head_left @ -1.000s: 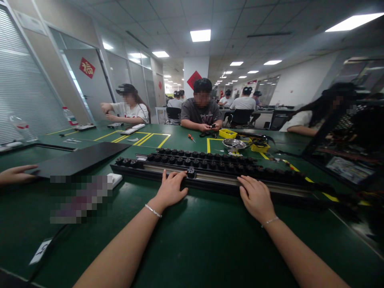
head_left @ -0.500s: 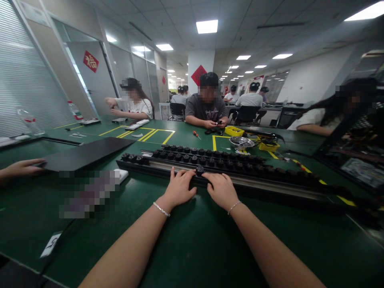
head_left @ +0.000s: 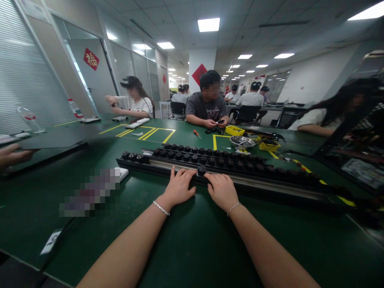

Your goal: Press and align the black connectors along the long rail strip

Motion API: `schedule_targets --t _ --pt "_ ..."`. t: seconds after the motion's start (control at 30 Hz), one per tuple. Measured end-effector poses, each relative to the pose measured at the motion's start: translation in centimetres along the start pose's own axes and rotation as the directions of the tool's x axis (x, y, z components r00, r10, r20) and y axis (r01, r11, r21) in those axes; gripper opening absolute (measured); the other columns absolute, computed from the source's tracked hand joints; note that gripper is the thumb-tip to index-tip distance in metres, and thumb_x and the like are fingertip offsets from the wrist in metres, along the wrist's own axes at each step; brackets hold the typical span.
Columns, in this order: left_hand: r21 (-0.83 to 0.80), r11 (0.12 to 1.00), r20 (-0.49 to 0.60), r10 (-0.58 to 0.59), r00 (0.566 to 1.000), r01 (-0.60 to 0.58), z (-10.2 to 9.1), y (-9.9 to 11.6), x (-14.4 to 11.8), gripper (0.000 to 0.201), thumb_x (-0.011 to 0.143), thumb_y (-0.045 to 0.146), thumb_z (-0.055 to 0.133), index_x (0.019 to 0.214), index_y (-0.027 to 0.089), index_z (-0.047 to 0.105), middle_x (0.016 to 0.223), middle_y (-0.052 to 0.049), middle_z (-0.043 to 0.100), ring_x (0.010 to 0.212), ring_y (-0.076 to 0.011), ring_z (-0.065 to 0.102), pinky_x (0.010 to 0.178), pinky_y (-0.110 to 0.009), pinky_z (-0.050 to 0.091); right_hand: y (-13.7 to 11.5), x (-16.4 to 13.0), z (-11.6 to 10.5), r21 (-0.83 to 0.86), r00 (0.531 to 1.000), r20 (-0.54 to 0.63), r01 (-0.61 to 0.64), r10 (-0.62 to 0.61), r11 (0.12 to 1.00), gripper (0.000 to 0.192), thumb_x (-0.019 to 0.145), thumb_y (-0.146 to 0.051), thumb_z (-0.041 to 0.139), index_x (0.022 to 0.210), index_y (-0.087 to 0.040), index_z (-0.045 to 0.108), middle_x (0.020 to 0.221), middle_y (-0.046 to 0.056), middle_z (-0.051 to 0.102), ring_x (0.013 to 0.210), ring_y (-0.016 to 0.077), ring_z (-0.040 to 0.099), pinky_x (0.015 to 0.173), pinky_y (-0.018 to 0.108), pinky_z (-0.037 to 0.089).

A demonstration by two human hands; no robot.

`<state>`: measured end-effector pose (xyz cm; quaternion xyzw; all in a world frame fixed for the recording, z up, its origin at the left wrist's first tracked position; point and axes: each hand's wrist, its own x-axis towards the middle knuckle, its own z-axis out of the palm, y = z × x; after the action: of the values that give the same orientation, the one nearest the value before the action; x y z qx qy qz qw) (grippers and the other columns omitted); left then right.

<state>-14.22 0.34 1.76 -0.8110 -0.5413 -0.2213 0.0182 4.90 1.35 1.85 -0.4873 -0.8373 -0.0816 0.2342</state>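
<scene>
A long rail is laid across the middle of the surface. Rows of small knobs are set on it. The left hand and the right hand are rested on the rail's near edge, side by side, with one knob between them at 12 o'clock. A metal bowl is placed behind the rail at 1 o'clock. A flat panel is held above the surface at 10 o'clock.
</scene>
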Motion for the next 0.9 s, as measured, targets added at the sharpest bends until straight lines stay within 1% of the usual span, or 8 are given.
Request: schedule_targets --t 0.13,0.23,0.37,0.53,0.9 --pt "0.027 1.000 -0.005 0.007 1.000 -0.007 0.1 -0.1 0.0 0.057 0.076 0.034 0.055 0.130 0.030 0.038 0.132 -0.001 0.053 0.123 -0.0244 0.040 0.112 -0.058 0.001 0.3 -0.2 0.2 -0.023 1.000 -0.016 0.015 -0.016 1.000 0.034 0.084 -0.020 0.044 0.115 -0.022 0.058 0.109 0.007 0.066 0.103 0.0198 0.054 0.093 0.036 0.031" --pt "0.041 0.999 -0.013 0.021 1.000 -0.021 0.2 -0.3 -0.1 0.056 0.077 0.034 0.055 0.130 0.030 0.039 0.133 -0.001 0.052 0.123 -0.0244 0.040 0.111 -0.059 0.002 0.4 -0.3 0.3 -0.028 0.999 -0.031 0.016 -0.017 0.999 0.034 0.084 -0.021 0.044 0.116 -0.024 0.057 0.110 0.007 0.065 0.103 0.0197 0.054 0.095 0.038 0.030" --pt "0.058 0.998 -0.017 0.035 0.999 -0.034 0.3 -0.5 -0.1 0.055 0.078 0.035 0.054 0.130 0.031 0.039 0.135 -0.001 0.050 0.124 -0.0246 0.040 0.111 -0.058 0.004 0.6 -0.5 0.3 -0.029 0.999 -0.042 -0.009 0.008 1.000 0.034 0.084 -0.021 0.045 0.115 -0.025 0.058 0.111 0.005 0.065 0.102 0.0191 0.055 0.099 0.041 0.028" --pt "0.054 0.998 -0.015 0.041 0.999 -0.041 0.3 -0.6 -0.1 0.054 0.079 0.035 0.053 0.131 0.030 0.039 0.136 -0.001 0.050 0.124 -0.0243 0.040 0.112 -0.057 0.005 1.0 -0.7 0.2 -0.030 0.999 -0.038 -0.022 0.021 0.999 0.033 0.084 -0.019 0.046 0.114 -0.026 0.058 0.110 0.003 0.066 0.103 0.0175 0.055 0.101 0.041 0.027" --pt "0.052 0.998 -0.013 0.046 0.999 -0.046 0.2 -0.6 -0.1 0.054 0.078 0.033 0.053 0.131 0.030 0.040 0.135 -0.001 0.050 0.125 -0.0237 0.039 0.112 -0.057 0.005 1.5 -1.0 0.0 -0.035 0.997 -0.047 -0.064 0.062 0.997 0.031 0.084 -0.021 0.050 0.113 -0.027 0.058 0.108 0.003 0.066 0.103 0.0187 0.055 0.102 0.046 0.025"
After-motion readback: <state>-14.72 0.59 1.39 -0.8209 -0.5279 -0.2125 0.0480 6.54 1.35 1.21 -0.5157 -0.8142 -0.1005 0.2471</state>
